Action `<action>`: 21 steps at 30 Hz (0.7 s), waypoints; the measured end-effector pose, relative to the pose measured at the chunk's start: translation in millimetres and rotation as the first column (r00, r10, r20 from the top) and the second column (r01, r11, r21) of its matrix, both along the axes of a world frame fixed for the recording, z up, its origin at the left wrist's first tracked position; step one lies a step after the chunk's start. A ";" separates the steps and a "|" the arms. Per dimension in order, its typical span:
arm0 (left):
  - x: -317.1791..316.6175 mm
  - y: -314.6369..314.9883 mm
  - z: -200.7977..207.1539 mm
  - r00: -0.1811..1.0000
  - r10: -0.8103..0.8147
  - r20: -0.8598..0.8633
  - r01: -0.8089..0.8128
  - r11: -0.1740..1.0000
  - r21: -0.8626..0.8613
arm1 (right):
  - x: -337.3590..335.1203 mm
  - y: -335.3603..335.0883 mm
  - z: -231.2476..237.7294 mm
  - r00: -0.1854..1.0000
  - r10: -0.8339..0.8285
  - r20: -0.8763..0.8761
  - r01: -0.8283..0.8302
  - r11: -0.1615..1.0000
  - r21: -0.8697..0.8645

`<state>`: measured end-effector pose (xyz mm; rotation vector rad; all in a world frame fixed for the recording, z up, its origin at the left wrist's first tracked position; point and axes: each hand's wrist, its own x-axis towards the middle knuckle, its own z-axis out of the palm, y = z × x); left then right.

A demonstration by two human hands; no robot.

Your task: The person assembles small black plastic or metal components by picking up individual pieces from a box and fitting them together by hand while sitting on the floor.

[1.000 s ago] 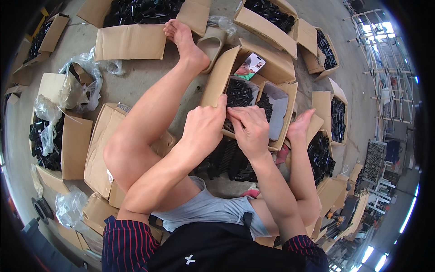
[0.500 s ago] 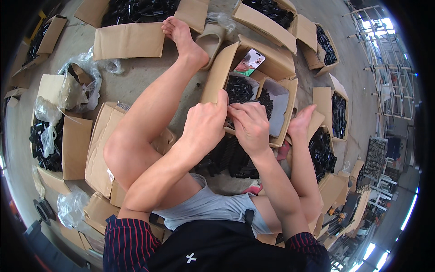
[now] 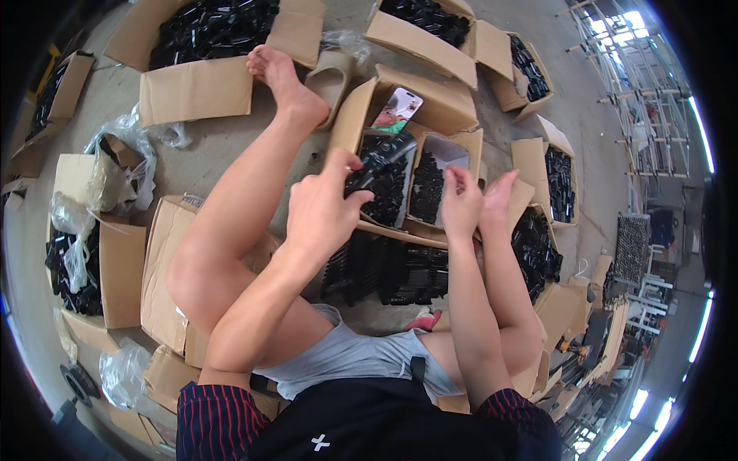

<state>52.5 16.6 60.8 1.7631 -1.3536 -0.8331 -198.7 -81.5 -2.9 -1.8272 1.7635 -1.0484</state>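
My left hand (image 3: 327,201) hangs over the near left corner of an open cardboard box (image 3: 354,115), thumb and forefinger spread, nothing between them. Inside that box, a left pale-lined compartment holds black plastic pieces (image 3: 382,183); one longer dark piece (image 3: 390,150) lies slantwise at its top, slightly blurred. Smaller black parts (image 3: 427,184) fill some of the right-hand pale tray (image 3: 453,154). My right hand (image 3: 463,206) is at this tray's right side, fingers curled in with their tips together; anything in them is too small to make out. A lit phone (image 3: 397,110) leans at the box's back.
Neat rows of black pieces (image 3: 384,269) lie between my legs, before the box. More cartons of black parts stand around: a large one (image 3: 196,88) far left, others (image 3: 421,46) behind and right. Clear plastic bags (image 3: 138,180) lie left. A slipper (image 3: 329,86) is by my foot.
My hands were together over the box's near edge; now they are apart, the left with fingers spread, the right moved over to the small-parts tray. The longer dark piece now shows in the left compartment.
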 end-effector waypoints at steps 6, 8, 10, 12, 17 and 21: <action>-1.1 -12.8 -23.6 0.772 0.162 -0.614 -0.093 0.985 0.142 | -57.9 -15.5 -82.8 0.836 0.365 -0.410 -0.065 0.808 0.586; -4.1 -13.7 -26.3 0.518 0.289 -0.805 -0.098 0.955 0.279 | -52.2 -18.3 -86.7 0.836 0.385 -0.390 -0.072 0.783 0.618; -5.4 -12.7 -25.6 0.289 0.389 -0.875 -0.052 0.919 0.392 | -43.2 -22.7 -85.9 0.832 0.399 -0.385 -0.071 0.765 0.641; -12.0 -9.2 -34.7 0.152 0.380 -0.912 -0.044 0.925 0.378 | -37.9 -25.6 -85.7 0.822 0.409 -0.397 -0.056 0.751 0.658; -35.7 -6.3 -35.1 -0.109 0.325 -0.940 0.026 0.946 0.324 | -35.0 -29.2 -91.8 0.861 0.345 -0.372 -0.023 0.759 0.651; -43.2 0.3 -32.1 -0.199 0.272 -0.942 0.023 0.962 0.273 | -32.8 -29.8 -99.9 0.895 0.300 -0.329 -0.021 0.766 0.643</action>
